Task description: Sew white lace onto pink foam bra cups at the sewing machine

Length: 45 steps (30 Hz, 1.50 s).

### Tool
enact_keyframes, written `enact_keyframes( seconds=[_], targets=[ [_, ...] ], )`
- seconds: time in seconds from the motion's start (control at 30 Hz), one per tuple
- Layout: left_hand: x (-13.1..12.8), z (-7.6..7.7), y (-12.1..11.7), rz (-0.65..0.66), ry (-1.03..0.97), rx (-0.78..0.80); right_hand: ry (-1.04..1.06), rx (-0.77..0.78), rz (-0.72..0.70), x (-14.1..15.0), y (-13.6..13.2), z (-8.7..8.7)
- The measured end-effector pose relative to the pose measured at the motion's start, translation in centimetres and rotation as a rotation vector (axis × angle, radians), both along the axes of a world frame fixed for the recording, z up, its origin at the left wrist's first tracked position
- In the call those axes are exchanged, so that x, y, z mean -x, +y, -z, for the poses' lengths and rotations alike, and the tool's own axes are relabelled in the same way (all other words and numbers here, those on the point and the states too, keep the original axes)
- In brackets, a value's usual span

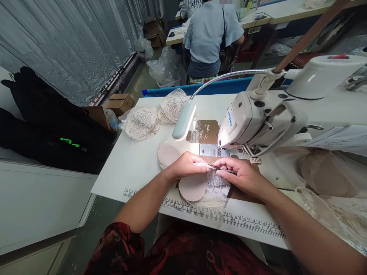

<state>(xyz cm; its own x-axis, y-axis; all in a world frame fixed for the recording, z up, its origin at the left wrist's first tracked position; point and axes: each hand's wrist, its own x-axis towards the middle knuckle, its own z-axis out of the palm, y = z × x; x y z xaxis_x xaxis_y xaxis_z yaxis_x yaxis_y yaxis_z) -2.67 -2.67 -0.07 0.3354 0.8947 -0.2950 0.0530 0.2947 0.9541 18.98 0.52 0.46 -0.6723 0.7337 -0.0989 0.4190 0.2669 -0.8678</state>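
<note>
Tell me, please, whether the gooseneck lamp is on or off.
On: the lamp has a bright glow beneath it, and the metal plate shines.

On our sewing table (114,168), the sewing machine (237,118) stands right, lace cups (143,122) lie far left, and the lamp head (184,120) hangs between. Foam cups (192,189) lie before it, near the front-edge ruler (206,214). Behind our table, a person (205,38) sits; cardboard boxes (119,103) stand left.

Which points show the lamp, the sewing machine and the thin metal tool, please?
Lamp (184,121), head view: pale shade, at the end of the bendable neck.
Sewing machine (243,112), head view: white front of the machine head.
Thin metal tool (213,167), head view: narrow part left uncovered.
</note>
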Motion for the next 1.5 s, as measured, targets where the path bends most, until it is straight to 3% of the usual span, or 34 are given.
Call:
enact_keyframes(
  seconds=[0.37, 0.57, 0.83, 1.1, 1.37, 1.5],
  targets=[
    [-0.2, -0.7, -0.1, 0.139, 0.082, -0.034, 0.052, -0.048, 0.035, 1.0, -0.6, -0.1],
    [1.0, -0.5, 0.2, 0.294, 0.059, -0.066, 0.073, 0.098, 0.046, 0.0, 0.2, 0.9],
    [1.0, -0.7, 0.2, 0.279, 0.117, -0.056, 0.078, 0.103, -0.042, 0.5, 0.0, 0.4],
    [0.6, -0.7, 0.1, 0.232, 0.106, -0.013, 0.109, 0.057, -0.029, 0.5, 0.0, 0.8],
    [0.3, -0.3, -0.1, 0.263, 0.086, -0.008, 0.068, 0.044, -0.030, 1.0, -0.4, 0.4],
    [0.0, -0.3, 0.0, 0.242, 0.092, -0.023, 0.183, 0.231, 0.083, 1.3, -0.7, 0.9]
  ],
)
